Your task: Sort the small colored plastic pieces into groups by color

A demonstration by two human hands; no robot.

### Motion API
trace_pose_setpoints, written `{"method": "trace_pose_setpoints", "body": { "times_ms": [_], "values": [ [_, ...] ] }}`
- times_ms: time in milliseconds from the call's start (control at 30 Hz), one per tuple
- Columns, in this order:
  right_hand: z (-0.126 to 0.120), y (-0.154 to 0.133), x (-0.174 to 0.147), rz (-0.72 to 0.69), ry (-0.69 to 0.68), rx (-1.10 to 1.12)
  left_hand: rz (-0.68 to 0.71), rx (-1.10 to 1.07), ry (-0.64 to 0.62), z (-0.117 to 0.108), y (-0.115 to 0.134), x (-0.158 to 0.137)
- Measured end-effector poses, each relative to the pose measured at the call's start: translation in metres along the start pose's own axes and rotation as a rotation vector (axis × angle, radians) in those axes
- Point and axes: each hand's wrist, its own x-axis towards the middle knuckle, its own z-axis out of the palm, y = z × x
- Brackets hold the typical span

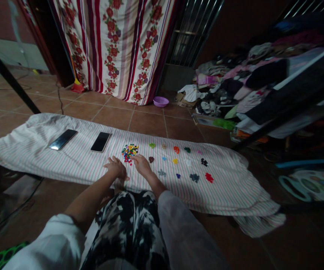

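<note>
On the striped cloth point(74, 165) lies a mixed pile of small coloured pieces point(129, 152), too small to name by kind. My right hand point(142, 165) is at the pile's right edge, thumb and fingertips pinched together; whatever is between them cannot be made out. Just left of the pile, my left hand point(116, 167) rests on the cloth with its fingers spread and nothing in it. Small single-colour groups sit to the right in rough rows, among them light green point(152, 145), orange point(176, 149), yellow point(175, 161), black point(204, 162), grey point(195, 177) and red point(209, 177) pieces.
Two phones, one shiny point(63, 139) and one dark point(101, 142), lie left of the pile. Beyond the cloth is a tiled floor with a purple basin point(161, 101) before a floral curtain point(122, 48). A heap of clothes point(229, 82) is at the right.
</note>
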Motion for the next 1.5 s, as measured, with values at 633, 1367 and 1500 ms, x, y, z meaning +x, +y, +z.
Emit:
{"method": "trace_pose_setpoints", "body": {
  "times_ms": [633, 1367, 1500],
  "values": [
    [0.012, -0.005, 0.030, 0.061, -0.180, -0.295, 0.008, 0.040, 0.025, -0.001, 0.002, -0.002],
    [0.010, 0.001, 0.001, 0.204, 0.129, 0.190, -0.014, 0.025, -0.011, -0.005, 0.003, -0.005],
    [0.009, 0.000, -0.001, 0.229, 0.166, 0.252, -0.015, 0.030, -0.030, -0.006, 0.003, -0.006]
  ]
}}
